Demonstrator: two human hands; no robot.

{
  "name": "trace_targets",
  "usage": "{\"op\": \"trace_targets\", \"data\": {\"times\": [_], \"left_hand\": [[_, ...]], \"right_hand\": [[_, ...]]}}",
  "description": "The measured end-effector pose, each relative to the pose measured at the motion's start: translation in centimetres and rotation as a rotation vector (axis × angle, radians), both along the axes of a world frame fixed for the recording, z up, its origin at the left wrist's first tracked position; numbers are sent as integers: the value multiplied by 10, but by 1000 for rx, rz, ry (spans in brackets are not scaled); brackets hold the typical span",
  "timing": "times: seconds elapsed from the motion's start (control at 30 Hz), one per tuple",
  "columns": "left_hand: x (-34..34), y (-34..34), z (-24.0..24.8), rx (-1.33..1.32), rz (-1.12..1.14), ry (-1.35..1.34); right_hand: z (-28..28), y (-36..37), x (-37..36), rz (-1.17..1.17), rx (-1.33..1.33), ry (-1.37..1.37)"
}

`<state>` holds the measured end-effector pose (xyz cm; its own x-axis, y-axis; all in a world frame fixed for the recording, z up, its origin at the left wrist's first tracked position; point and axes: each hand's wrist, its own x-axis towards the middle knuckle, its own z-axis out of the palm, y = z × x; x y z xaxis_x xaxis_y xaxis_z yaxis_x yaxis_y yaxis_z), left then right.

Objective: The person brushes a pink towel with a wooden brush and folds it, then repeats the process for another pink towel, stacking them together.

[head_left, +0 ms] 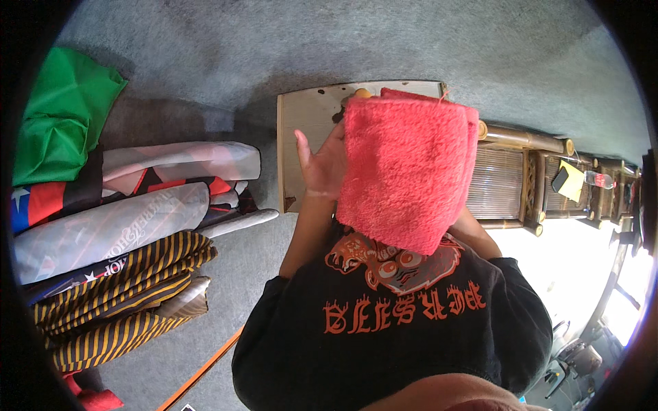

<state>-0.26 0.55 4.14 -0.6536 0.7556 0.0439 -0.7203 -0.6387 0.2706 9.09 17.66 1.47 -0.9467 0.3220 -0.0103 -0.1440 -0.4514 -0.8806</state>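
A folded red towel (pixel 408 171) with a fluffy pile is raised in front of my black printed shirt. My left hand (pixel 322 161) is at the towel's left edge, palm showing and thumb stretched away. Its other fingers pass partly behind the cloth, so their tips are hidden. My right forearm (pixel 478 233) reaches up behind the towel's lower right side, and the cloth covers the right hand entirely. Beyond the towel is a pale wooden board (pixel 291 140) with dark worn patches and a yellowish round knob near its far edge.
Folded cloths lie at the left: a green one (pixel 58 116), pale bundles (pixel 113 222) and a black-and-yellow striped one (pixel 130 274). An orange strip (pixel 202 370) is at lower left. At right stands bamboo furniture (pixel 524 139) with a clear bottle (pixel 600 180) and yellow paper (pixel 570 181).
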Motion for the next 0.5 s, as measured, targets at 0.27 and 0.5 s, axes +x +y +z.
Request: {"op": "trace_targets", "data": {"times": [0.27, 0.5], "left_hand": [[15, -1, 32, -890, 537, 823], [5, -26, 43, -896, 191, 1010]], "right_hand": [[-6, 8, -5, 7, -151, -19], [-28, 30, -3, 162, -251, -79]]}}
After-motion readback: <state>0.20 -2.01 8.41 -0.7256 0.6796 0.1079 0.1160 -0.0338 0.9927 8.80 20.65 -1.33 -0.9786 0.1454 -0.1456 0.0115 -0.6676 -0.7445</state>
